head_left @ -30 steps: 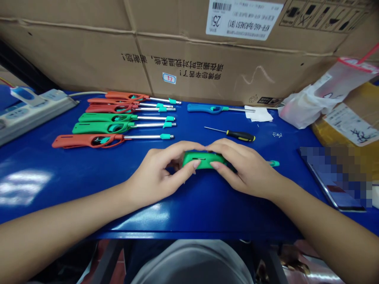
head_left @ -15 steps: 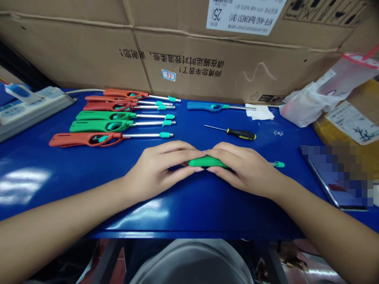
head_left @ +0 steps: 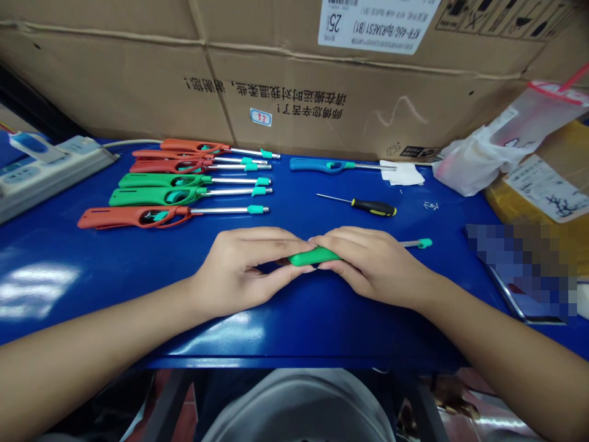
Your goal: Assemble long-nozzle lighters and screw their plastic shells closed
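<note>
Both hands grip a green long-necked lighter above the blue tabletop. My left hand pinches the rounded end of its handle between thumb and fingers. My right hand wraps over the middle of the handle, hiding the trigger area. Past that hand the metal tube sticks out to the right, ending in a teal tip. A screwdriver with a black and yellow handle lies just beyond my right hand. Farther back rests a blue lighter. An orange lighter is nearest to my left hand among several laid out.
Several orange and green lighters lie in a row at the left, beside a power strip. A large cardboard box walls off the back. At right are white paper, a bagged drink cup and a phone.
The green lighter has tilted, its tube end rising and shifting left. Both hands stay on it, with slightly adjusted fingers. The other lighters and the screwdriver lie as before.
</note>
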Demonstrator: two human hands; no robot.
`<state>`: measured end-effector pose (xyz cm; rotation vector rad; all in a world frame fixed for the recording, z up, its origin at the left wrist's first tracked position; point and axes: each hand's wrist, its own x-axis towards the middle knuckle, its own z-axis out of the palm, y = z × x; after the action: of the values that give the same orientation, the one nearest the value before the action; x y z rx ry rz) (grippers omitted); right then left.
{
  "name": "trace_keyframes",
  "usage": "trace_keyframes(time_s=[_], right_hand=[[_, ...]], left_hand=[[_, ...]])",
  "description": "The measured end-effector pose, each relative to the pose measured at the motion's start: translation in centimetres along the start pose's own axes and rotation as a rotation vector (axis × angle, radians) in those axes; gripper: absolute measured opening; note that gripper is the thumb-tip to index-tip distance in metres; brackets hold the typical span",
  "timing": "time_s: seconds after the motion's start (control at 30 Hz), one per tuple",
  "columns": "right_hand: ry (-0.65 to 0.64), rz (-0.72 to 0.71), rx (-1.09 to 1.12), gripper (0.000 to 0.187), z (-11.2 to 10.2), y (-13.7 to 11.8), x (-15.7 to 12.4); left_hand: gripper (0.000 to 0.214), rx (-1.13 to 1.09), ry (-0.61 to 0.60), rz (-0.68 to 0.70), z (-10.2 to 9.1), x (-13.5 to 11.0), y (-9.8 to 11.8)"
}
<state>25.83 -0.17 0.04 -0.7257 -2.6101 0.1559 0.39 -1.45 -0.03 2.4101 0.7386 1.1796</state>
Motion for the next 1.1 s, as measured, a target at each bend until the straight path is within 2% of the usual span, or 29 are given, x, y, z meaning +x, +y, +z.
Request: trace_keyframes(time_s=[0.17, 0.23, 0.37, 0.43, 0.53, 0.63, 0.77, 0.9, 1.1], right_hand=[[0.036, 0.070, 0.007, 0.035, -0.8, 0.4, -0.3], [0.048, 0.074, 0.030, 0.033, -1.3, 0.9, -0.5], [-0.030, 0.049, 0.112, 0.025, -1.7, 1.6, -0.7], [-0.032, 0.025, 0.124, 0.024, -1.6, 1.7, -0.7], [0.004, -0.042, 0.048, 0.024, -1.3, 1.6, -0.7], [-0.024, -0.050, -0.009, 0.026, -1.1, 1.4, -0.7], [-0.076, 0.048, -0.005, 0.031, -1.5, 1.6, -0.7], [-0.144, 0.107, -0.013, 0.024, -2.2, 2.3, -0.9], [-0.116, 0.069, -0.112, 0.033, -2.5, 2.4, -1.2]], left_hand=[[0.012, 0.013, 0.028, -0.068, -0.6, 0.3, -0.4], [0.011, 0.045, 0.047, -0.048, -0.8, 0.4, -0.8], [0.013, 0.087, 0.029, 0.022, -0.9, 0.4, -1.4], [0.016, 0.094, 0.000, 0.060, -0.8, 0.4, -1.5], [0.020, 0.105, -0.106, 0.103, -0.5, 0.3, -1.6], [0.020, 0.118, -0.164, 0.122, -0.4, 0.3, -1.6], [0.018, 0.154, -0.118, 0.093, -0.7, 0.4, -1.7], [0.017, 0.219, -0.064, 0.066, -1.2, 0.4, -2.0], [0.018, 0.271, -0.044, 0.072, -1.7, 0.2, -2.0]])
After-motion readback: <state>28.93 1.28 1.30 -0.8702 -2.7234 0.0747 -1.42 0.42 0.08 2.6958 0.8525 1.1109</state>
